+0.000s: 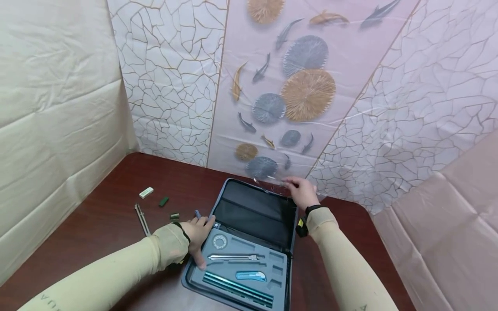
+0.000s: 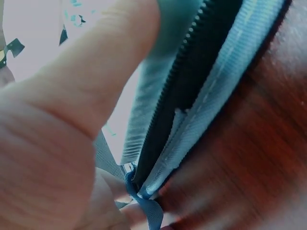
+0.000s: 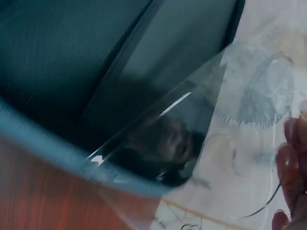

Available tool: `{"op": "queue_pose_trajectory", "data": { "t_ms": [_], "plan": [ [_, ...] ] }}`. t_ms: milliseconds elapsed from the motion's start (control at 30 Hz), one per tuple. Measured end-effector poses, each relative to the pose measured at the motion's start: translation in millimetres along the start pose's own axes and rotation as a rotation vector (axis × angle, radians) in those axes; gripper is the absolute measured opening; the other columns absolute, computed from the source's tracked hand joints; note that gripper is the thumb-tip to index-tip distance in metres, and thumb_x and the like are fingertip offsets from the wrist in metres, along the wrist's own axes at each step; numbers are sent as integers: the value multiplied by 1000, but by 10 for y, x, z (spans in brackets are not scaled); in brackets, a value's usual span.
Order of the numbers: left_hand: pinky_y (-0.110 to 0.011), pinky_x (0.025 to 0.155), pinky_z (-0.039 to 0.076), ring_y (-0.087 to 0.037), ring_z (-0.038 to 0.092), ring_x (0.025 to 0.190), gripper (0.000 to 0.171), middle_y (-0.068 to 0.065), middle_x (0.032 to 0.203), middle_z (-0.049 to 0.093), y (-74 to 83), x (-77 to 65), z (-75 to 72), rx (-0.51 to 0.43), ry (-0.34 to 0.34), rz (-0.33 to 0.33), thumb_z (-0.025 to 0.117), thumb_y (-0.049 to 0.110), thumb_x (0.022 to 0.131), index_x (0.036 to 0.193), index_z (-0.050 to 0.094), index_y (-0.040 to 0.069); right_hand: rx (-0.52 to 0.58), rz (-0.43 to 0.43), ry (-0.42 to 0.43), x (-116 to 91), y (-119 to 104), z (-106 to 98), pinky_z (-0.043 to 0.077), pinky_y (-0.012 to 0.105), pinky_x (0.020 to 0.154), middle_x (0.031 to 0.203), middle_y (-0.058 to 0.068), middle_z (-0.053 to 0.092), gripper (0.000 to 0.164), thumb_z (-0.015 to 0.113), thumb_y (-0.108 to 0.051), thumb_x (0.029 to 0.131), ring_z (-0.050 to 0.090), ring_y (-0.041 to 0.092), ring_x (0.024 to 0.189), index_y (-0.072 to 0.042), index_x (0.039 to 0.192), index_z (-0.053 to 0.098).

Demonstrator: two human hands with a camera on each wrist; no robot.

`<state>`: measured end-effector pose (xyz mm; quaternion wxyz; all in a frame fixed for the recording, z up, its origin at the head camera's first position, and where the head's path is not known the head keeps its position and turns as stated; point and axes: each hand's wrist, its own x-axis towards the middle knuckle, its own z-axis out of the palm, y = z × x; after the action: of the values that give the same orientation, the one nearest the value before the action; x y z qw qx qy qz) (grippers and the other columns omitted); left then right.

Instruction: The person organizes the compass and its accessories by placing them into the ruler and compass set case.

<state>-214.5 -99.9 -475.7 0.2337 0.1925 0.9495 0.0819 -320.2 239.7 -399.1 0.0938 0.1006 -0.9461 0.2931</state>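
Note:
A zip case (image 1: 253,209) lies unfolded on the table, its dark lid away from me and its grey tray (image 1: 223,269) nearer. My left hand (image 1: 200,233) rests on the case's left edge, thumb over the tray; in the left wrist view a blue zip pull (image 2: 151,211) hangs by the zip. Above the lid's far right corner, my right hand (image 1: 304,193) pinches a clear plastic sheet (image 3: 182,103), partly see-through, its full outline hard to tell. The tray holds a metal compass (image 1: 233,257), a blue utility knife (image 1: 250,276), green pencils (image 1: 238,289) and a round dial-like piece (image 1: 219,242).
Left of the case lie a white eraser (image 1: 146,192), a small green block (image 1: 163,201), a small dark green piece (image 1: 174,216) and a metal divider-like tool (image 1: 142,219). A patterned cloth wall (image 1: 175,86) stands behind the table (image 1: 113,216). Some tray slots are bare.

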Motion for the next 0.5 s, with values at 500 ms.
{"op": "queue_pose_trajectory", "data": {
  "t_ms": [500],
  "plan": [
    [-52,111,24,-42,17,142,148,-20,155,19,118,-153,-157,-30,-18,-17,90,61,44,155,9,5,-49,-14,-104,134,38,320,29,51,96,115,7,66,25,55,-23,100,58,26,105,-16,120,69]
  ]
}}
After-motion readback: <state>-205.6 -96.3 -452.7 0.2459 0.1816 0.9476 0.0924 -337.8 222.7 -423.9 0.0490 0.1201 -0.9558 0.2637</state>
